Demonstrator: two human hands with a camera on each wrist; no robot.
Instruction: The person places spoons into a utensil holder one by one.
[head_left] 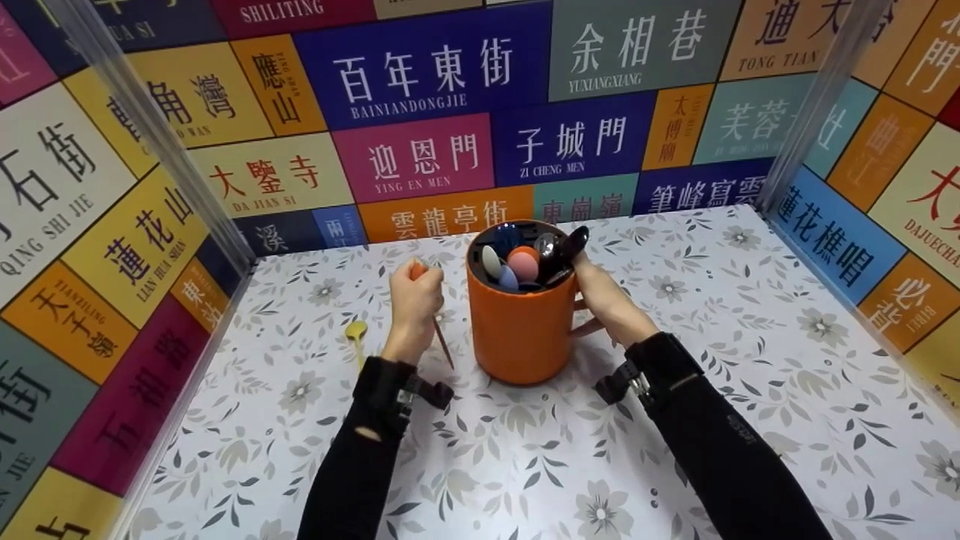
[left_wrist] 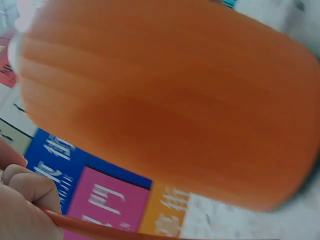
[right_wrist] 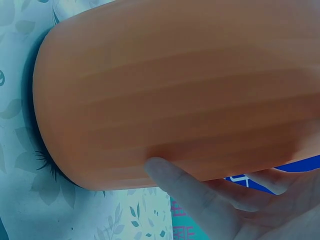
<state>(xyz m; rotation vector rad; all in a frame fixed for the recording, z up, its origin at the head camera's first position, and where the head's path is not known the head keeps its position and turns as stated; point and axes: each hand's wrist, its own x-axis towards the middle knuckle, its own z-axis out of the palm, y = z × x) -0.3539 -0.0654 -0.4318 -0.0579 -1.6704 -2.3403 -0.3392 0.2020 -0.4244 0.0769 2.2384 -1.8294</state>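
My left hand [head_left: 417, 300] is a fist left of the orange cup [head_left: 521, 337], gripping a thin orange-brown stick [head_left: 443, 343]. The stick slants down from the fist, and its upper part is mostly hidden in the fingers. In the left wrist view, the stick [left_wrist: 95, 227] runs rightward below the cup. My right hand [head_left: 609, 300] rests against the cup's right side. The thumb lies straight along the wall in the right wrist view, with the other fingers partly hidden behind. Standing upright, the cup holds several spoons, among them a white one [head_left: 491, 261] and a black one [head_left: 575, 241].
A gold spoon [head_left: 356, 331] lies on the flower-patterned table [head_left: 600, 480], left of my left hand. Panels with colourful street-name signs [head_left: 420, 71] stand along the back and both sides of the table.
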